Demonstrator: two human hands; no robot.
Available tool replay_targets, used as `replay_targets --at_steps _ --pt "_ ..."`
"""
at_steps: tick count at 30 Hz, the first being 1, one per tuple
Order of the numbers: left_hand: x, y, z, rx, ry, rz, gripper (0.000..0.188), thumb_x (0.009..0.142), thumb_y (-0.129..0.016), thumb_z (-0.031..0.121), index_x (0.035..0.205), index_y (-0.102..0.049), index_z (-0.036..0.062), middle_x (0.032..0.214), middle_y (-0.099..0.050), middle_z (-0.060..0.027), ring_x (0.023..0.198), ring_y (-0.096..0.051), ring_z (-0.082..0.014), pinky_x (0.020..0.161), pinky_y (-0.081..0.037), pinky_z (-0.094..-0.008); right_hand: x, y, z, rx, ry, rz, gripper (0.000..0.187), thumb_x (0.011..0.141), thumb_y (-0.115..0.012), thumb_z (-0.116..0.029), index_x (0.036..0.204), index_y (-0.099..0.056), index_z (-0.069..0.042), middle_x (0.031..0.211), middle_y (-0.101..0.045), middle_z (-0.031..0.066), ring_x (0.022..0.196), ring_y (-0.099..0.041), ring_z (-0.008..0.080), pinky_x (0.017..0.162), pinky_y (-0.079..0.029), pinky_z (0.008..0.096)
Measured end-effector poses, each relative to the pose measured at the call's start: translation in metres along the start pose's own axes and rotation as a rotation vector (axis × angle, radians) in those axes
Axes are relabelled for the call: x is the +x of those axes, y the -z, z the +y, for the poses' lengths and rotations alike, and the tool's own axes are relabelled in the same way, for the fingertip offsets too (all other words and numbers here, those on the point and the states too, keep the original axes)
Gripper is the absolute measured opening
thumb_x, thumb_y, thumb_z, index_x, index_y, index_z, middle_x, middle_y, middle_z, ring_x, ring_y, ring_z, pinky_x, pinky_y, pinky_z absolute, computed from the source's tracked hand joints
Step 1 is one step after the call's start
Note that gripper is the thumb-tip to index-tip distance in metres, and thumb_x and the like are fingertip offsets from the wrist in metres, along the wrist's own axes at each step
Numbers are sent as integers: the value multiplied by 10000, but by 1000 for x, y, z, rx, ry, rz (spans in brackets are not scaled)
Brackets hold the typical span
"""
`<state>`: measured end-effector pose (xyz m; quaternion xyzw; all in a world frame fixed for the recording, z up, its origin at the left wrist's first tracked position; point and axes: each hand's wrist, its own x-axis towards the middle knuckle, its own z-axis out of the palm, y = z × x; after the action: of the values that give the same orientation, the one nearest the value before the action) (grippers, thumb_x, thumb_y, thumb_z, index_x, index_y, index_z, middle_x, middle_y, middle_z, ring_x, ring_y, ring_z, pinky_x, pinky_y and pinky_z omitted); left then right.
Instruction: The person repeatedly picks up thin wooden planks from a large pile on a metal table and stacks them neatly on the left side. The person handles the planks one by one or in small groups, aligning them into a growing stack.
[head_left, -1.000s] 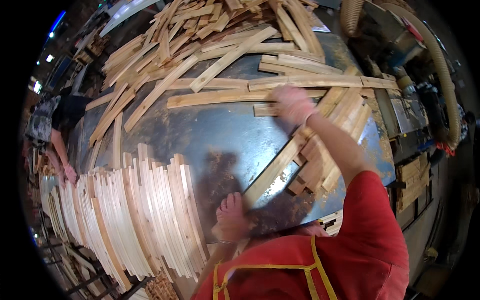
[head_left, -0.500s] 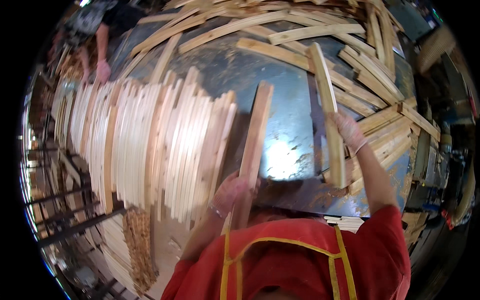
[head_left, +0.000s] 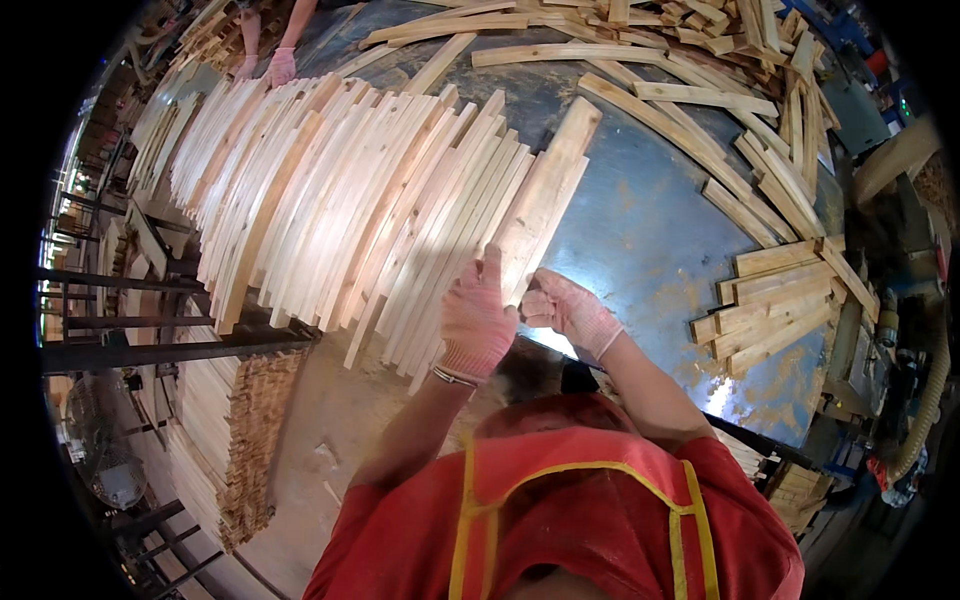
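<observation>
Next to the big worktop's (head_left: 640,225) bare part, a long row of wood strips (head_left: 330,200) sits side by side. Two boards (head_left: 548,190) are at its right end. The left hand (head_left: 478,318) and right hand (head_left: 570,312) are curled closed on their near ends. Keeping those ends even should help. I see no box or tub by the hands.

A red apron (head_left: 590,510) bears yellow trim (head_left: 463,520).

Pretty dusty shop: blue-grey bench (head_left: 640,225) catching bright glare, tan floor (head_left: 318,440), dark rails (head_left: 150,355) left, ribbed hose (head_left: 935,410) far right.
</observation>
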<state>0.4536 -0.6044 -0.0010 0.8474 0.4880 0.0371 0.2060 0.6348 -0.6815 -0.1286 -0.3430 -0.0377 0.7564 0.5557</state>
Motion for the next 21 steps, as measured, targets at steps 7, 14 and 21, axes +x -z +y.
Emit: replay_targets --at_steps 7,14,21 --pt "-16 -8 26 -482 -139 -48 847 816 -808 158 1569 -450 8 1419 -578 -252 1298 -592 -437 1110 -499 -484 -35 -18 -26 233 272 -141 466 967 -707 -60 1404 -597 57 1260 -725 144 1146 -727 292 1044 -601 432" --pt "2 -92 0 412 -246 38 563 919 -672 251 1448 -561 98 1369 -584 -103 1252 -580 -278 1047 -454 -471 -54 59 -56 183 257 -92 476 935 -812 -111 1372 -645 -26 1205 -728 97 1117 -704 253 1026 -586 399" --pt "-19 -100 13 409 -301 62 557 940 -614 206 1472 -565 52 1367 -574 -128 1260 -560 -329 1047 -464 -476 -139 203 -207 -1157 636 781 527 966 -750 -194 1460 -627 -54 1374 -709 157 1261 -686 253 1085 -548 396"
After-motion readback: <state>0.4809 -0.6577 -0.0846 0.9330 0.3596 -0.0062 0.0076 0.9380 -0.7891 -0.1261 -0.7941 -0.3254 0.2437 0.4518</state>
